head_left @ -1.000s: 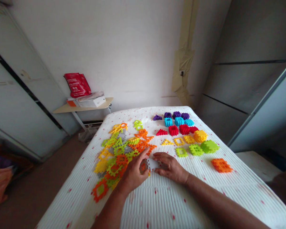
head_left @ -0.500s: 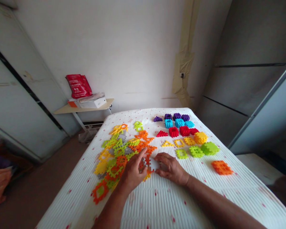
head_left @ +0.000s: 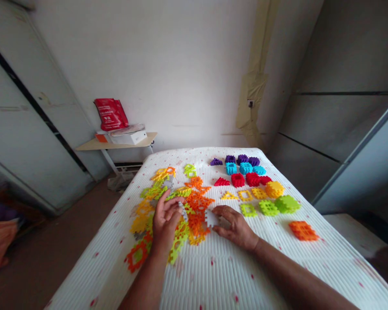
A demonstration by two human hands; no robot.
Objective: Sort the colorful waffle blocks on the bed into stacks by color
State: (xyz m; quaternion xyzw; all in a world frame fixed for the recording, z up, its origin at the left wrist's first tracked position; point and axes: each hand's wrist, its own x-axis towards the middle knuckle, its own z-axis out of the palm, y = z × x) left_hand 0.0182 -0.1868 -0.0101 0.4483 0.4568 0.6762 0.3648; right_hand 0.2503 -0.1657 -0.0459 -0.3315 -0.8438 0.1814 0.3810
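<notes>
Clock face: centred between the two hands, 12 toward the wall.
Left hand: at 9 o'clock, the left hand (head_left: 167, 215) is partly open, index finger stretched out, thumb and the other fingers curled around a thin toothed grey piece (head_left: 183, 211) at its inner side; exact finger contact is hard to make out.
Right hand: at 3 o'clock, the right hand (head_left: 233, 226) is half closed, thumb below and fingers above, gripping a grey block (head_left: 211, 218) whose toothed end points toward 9; the palm hides the rest.
Gap: the two grey things are apart, orange pieces (head_left: 197, 202) lying between and just beyond them.
Mixed heap: lime pieces (head_left: 180, 237) at 7, yellow pieces (head_left: 139, 224) at 9 beyond the left hand, an orange frame (head_left: 137, 254) near 8.
Sorted rows: purple stacks (head_left: 242, 159) and blue stacks (head_left: 245, 168) between 1 and 2, red stacks (head_left: 238, 180) at 2, yellow stack (head_left: 274, 189) and lime stack (head_left: 287, 204) between 2 and 3.
Orange stack: the orange stack (head_left: 304, 231) sits just past 3, well apart from the right hand.
Surface: all on a white ribbed cover (head_left: 213, 280) with red specks.
</notes>
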